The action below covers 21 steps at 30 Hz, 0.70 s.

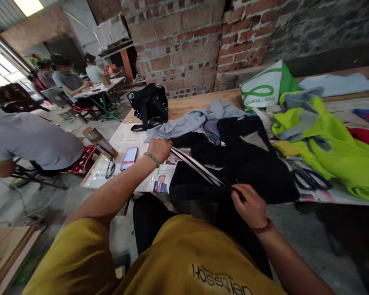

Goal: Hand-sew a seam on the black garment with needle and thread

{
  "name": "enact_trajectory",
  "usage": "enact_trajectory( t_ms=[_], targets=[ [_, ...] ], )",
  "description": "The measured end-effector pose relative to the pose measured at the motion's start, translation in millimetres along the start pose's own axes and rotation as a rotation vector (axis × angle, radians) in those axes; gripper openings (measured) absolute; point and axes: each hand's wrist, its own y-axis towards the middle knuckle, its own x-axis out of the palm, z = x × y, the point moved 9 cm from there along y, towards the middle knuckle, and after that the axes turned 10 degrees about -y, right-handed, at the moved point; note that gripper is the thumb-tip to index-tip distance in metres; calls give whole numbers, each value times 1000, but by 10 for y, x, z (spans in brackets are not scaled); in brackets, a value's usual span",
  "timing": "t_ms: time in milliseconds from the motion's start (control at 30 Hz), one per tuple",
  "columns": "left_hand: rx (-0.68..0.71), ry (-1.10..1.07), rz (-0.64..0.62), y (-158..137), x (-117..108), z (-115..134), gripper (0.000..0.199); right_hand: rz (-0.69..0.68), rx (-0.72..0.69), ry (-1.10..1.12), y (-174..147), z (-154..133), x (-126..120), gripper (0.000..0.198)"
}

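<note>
A black garment (258,172) with white stripes lies over the table's front edge. My left hand (160,150) is closed round the far end of its striped part (197,164), which runs taut toward me. Closer to my body, my right hand (249,205) pinches the black cloth where the stripes end. Part of the garment hangs below the edge toward my lap. Just beyond my hands lie a light grey garment (184,123) and a small purple-grey piece of cloth (212,131).
A phone (129,158), glasses (110,168) and a tall flask (100,141) sit at left. Behind are a black bag (149,104) and a green-white bag (264,88). Scissors (310,179) lie beside neon-yellow clothing (332,139). People sit at left.
</note>
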Motion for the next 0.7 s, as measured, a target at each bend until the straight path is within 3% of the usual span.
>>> enact_trajectory(
  t_ms=[67, 133, 200, 300, 367, 467, 567, 700],
  targets=[
    [-17, 145, 152, -183, -254, -99, 33, 56, 14, 10, 99, -12, 1, 14],
    [-78, 215, 189, -410, -202, -217, 51, 78, 26, 19, 163, -16, 41, 13],
    [-223, 220, 95, -636, 112, -453, 62, 54, 29, 30, 182, -7, 120, 14],
    [-357, 138, -148, -939, 713, -816, 65, -8, 22, 32, 140, 22, 224, 14],
    [-388, 68, -104, -1048, 813, -996, 53, -27, 19, 27, 99, 42, 241, 14],
    [-275, -112, 120, -1020, 635, -1026, 39, -31, 16, 10, 71, 44, 217, 14],
    [-40, -331, 265, -833, 453, -788, 28, -26, -6, -16, 72, 4, 195, 13],
    [96, -371, 122, -423, 663, -470, 23, -26, -41, -18, 53, -42, 193, 13]
  ],
)
